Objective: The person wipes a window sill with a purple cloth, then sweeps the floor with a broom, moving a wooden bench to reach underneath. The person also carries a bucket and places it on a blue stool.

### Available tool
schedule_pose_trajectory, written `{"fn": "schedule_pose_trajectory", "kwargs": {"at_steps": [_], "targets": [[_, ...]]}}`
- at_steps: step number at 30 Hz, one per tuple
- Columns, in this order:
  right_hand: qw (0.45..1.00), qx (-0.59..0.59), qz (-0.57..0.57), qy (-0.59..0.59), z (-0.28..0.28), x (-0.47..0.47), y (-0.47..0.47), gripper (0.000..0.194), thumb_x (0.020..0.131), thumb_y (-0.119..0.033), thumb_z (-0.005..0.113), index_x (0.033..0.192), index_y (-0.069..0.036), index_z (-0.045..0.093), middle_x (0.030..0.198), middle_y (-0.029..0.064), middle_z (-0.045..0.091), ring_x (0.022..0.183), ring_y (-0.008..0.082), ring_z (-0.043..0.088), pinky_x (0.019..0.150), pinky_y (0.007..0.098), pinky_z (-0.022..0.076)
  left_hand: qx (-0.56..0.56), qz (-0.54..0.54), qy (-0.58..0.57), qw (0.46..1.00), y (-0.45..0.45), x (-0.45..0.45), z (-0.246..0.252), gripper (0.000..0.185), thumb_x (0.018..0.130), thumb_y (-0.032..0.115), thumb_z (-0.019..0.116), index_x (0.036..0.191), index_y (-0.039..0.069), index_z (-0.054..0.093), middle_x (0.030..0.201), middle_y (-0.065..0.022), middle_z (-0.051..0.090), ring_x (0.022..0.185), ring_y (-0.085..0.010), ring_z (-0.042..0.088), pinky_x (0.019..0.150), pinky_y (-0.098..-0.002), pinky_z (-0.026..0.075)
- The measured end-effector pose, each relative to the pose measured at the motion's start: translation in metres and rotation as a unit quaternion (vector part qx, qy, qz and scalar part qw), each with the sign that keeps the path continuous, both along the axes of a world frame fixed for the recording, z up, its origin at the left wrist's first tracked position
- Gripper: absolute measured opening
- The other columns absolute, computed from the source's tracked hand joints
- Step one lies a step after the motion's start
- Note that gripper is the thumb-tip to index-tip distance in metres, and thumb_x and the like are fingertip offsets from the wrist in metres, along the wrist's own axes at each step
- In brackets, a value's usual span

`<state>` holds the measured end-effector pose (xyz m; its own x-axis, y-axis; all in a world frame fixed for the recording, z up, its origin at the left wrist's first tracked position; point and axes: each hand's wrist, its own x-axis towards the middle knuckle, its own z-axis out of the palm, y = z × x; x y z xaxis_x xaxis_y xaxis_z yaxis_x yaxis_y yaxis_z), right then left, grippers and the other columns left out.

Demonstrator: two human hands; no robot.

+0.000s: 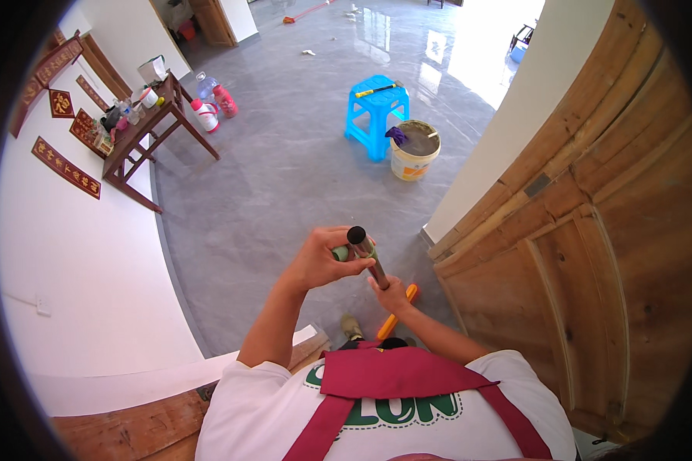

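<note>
My left hand (323, 259) is at the top of an upright pole (379, 275) with a black end cap, its fingers around a roll of green tape (340, 253) beside the pole. Some of the green tape appears to be around the pole just below the cap. Lower down, my right hand (392, 295) grips the same pole. An orange broom or brush head (398, 312) lies at floor level below my right hand, near my shoe (350, 326); its join with the pole is hidden.
A blue plastic stool (378, 104) bearing a hammer (375, 90) stands ahead, beside a bucket (415, 164) of murky contents with a purple cloth or glove (396, 136) on its rim. Wooden door (553, 299) at right; wooden table (150, 115) and thermos flasks (206, 117) at left.
</note>
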<state>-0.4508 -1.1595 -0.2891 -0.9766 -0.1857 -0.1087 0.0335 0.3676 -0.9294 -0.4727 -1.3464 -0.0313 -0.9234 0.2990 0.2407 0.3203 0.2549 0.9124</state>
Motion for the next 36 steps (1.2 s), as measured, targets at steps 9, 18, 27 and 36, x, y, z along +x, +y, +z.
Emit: {"fn": "schedule_pose_trajectory", "kwargs": {"at_steps": [9,18,27,36], "targets": [[0.999,0.019,0.026,-0.031,0.024,-0.013,-0.002,0.022,0.085,-0.024,0.067,0.081,-0.003,0.060,0.063,0.0135,0.053,0.057,0.0232,0.046,0.059,0.0375,0.0445,0.032,0.062,0.001,0.998,0.005,-0.011,0.009,0.018,0.076,0.007,0.076,0.091,0.002,0.068,0.079,-0.0023,0.060,0.070,-0.0106,0.056,0.064,-0.0263,0.045],[0.994,0.018,0.104,-0.007,0.001,-0.005,0.010,0.030,0.079,-0.030,0.074,0.076,-0.004,0.058,0.065,0.0138,0.054,0.059,0.0333,0.051,0.058,0.0396,0.0446,0.040,0.040,-0.083,0.995,-0.014,-0.019,0.002,0.005,0.079,-0.004,0.062,0.082,0.000,0.065,0.078,-0.0012,0.062,0.062,-0.0015,0.045,0.053,-0.0188,0.033],[0.981,0.161,0.083,-0.062,-0.092,-0.025,-0.051,0.020,0.077,-0.024,0.068,0.073,-0.006,0.061,0.073,0.0160,0.062,0.072,0.0385,0.059,0.065,0.0465,0.0471,0.000,0.073,-0.189,0.979,-0.067,-0.059,-0.036,0.011,0.073,-0.005,0.060,0.080,-0.001,0.067,0.073,-0.0010,0.064,0.064,-0.0030,0.052,0.056,-0.0199,0.041],[0.996,0.064,-0.010,0.059,-0.066,-0.159,-0.181,0.005,0.077,-0.013,0.063,0.075,-0.010,0.066,0.081,0.0129,0.064,0.079,0.0376,0.061,0.067,0.0482,0.0476,-0.127,0.046,0.040,0.990,-0.121,-0.112,0.027,0.018,0.062,-0.008,0.057,0.079,-0.005,0.064,0.078,-0.0179,0.067,0.073,-0.0228,0.067,0.068,-0.0286,0.052]]}}
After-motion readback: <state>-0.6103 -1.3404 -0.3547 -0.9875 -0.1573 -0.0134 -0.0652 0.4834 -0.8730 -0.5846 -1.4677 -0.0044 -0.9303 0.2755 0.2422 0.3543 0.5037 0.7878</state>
